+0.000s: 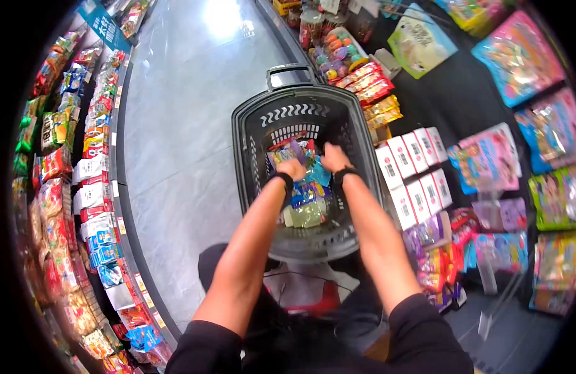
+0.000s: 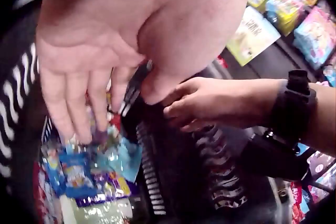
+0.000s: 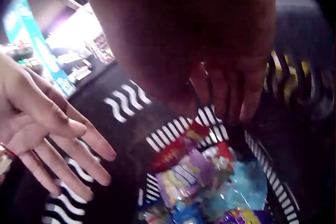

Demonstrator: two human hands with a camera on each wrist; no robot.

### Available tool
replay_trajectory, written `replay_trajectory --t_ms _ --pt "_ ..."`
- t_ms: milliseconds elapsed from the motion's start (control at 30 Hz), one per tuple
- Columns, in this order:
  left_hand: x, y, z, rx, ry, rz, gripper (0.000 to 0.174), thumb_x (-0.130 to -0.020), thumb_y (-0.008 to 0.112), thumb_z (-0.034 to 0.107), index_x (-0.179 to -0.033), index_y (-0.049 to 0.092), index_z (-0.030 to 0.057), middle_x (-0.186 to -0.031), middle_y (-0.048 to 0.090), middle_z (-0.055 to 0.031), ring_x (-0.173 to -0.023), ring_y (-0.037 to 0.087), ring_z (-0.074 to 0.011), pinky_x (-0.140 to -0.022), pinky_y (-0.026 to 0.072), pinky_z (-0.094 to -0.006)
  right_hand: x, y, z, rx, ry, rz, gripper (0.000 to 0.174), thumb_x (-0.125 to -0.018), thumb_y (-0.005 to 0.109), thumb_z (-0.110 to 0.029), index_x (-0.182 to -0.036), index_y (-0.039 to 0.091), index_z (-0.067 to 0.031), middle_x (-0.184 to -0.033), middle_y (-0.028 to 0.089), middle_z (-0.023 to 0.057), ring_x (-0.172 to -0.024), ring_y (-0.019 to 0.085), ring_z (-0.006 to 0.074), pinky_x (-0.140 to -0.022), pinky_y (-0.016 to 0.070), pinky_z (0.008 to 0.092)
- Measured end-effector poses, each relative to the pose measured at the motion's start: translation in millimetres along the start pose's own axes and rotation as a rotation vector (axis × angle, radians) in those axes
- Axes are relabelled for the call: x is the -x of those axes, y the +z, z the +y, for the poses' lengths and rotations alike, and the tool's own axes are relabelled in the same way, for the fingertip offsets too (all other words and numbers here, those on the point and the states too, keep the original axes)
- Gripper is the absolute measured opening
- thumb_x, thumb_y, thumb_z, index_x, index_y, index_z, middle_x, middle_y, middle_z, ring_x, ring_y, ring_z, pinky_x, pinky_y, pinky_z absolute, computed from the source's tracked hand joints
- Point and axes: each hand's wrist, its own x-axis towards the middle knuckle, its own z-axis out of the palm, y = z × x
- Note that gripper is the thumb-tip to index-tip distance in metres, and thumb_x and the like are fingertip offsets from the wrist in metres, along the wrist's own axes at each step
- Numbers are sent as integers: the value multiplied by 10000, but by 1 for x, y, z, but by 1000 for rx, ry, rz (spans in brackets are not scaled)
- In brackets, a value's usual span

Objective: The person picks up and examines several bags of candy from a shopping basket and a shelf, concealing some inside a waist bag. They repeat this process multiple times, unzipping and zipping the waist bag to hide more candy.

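Both hands reach down into a black basket (image 1: pixel 250 206) that holds several candy packets. The left hand (image 1: pixel 292 169) is over the packets on the left, its fingers extended downward in the left wrist view (image 2: pixel 89 71). A purple packet (image 3: pixel 185 178) and a light blue packet (image 3: pixel 244 184) lie under the right hand (image 3: pixel 226 90), whose fingers point down. In the head view the right hand (image 1: pixel 335 158) is at the basket's right side. A pale green packet (image 1: pixel 308 215) lies at the near end. Neither hand plainly holds anything.
A shelf of snack bags (image 1: pixel 54 202) runs along the left of the aisle floor (image 1: pixel 176 112). White boxes (image 1: pixel 400 156), a tray of colourful balls (image 1: pixel 341 53) and hanging candy bags (image 1: pixel 487 156) are close on the right. The person's knees are below the basket.
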Motion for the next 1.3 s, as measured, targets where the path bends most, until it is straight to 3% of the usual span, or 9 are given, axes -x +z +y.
replay_trajectory --t_ms 133,267,433,567,667,767,1000,1167,1300 --pt "-82 80 -33 13 128 -95 355 -925 500 244 -1051 680 -34 -1079 679 -235 -1097 621 -358 -895 491 -432 -51 95 53 31 146 -368 460 -879 559 -124 -1335 519 -79 -1289 572 271 -1191 576 399 -973 489 487" --pt "-157 136 -59 192 -150 -254 449 -904 523 310 -1216 605 -2 -1283 597 -226 -1148 598 -365 -952 485 -452 -80 166 86 -96 109 -101 632 -859 666 -217 -1418 425 -46 -1301 568 251 -1229 534 384 -1046 431 467" --pt "-158 143 -78 783 -372 -347 590 -993 405 503 -1452 392 133 -1345 571 -180 -1067 651 -330 -840 541 -482 -80 177 92 -16 59 -176 283 -761 722 -278 -895 689 -32 -971 691 197 -943 649 407 -834 531 473" --pt "-116 115 -59 1451 -625 -250 789 -951 302 695 -1518 286 147 -1374 541 -185 -1082 641 -364 -864 527 -503 -33 149 68 -67 199 34 269 -687 761 -152 -927 678 -64 -912 686 181 -852 657 394 -725 529 478" --pt "-61 80 -34 1724 -641 -152 795 -924 413 707 -1417 398 84 -1292 589 -168 -1108 630 -330 -908 516 -476 16 68 37 -232 -295 139 210 -719 683 -7 -908 653 -94 -986 667 123 -900 632 380 -737 483 489" --pt "42 39 -9 1746 -179 -81 617 -918 675 394 -1330 459 -11 -1191 640 -105 -1067 648 -225 -908 537 -372 98 -37 -17 -108 -560 323 204 -715 649 22 -877 609 -96 -853 573 56 -898 557 286 -782 414 400" --pt "290 30 20 1549 442 194 441 -910 676 91 -1301 506 -21 -1133 628 -81 -995 643 -149 -847 522 -283 313 -144 -73 -367 -406 696 373 -793 684 22 -1146 616 -76 -1201 579 123 -1118 568 306 -975 430 432" --pt "395 79 24 1006 737 650 333 -937 635 38 -1239 520 -44 -1024 633 -57 -958 635 -138 -834 513 -275 428 -142 -79 -1653 -82 -170 596 -983 590 -258 -1471 337 -28 -1361 520 123 -1250 505 229 -1077 406 400" --pt "474 116 50 358 1120 954 309 -740 740 -50 -1035 678 15 -1021 663 -153 -896 675 -288 -777 543 -326 487 -136 -80 -1624 -483 -135 764 -976 519 -487 -1527 227 -44 -1546 342 165 -1383 414 298 -1110 386 426"
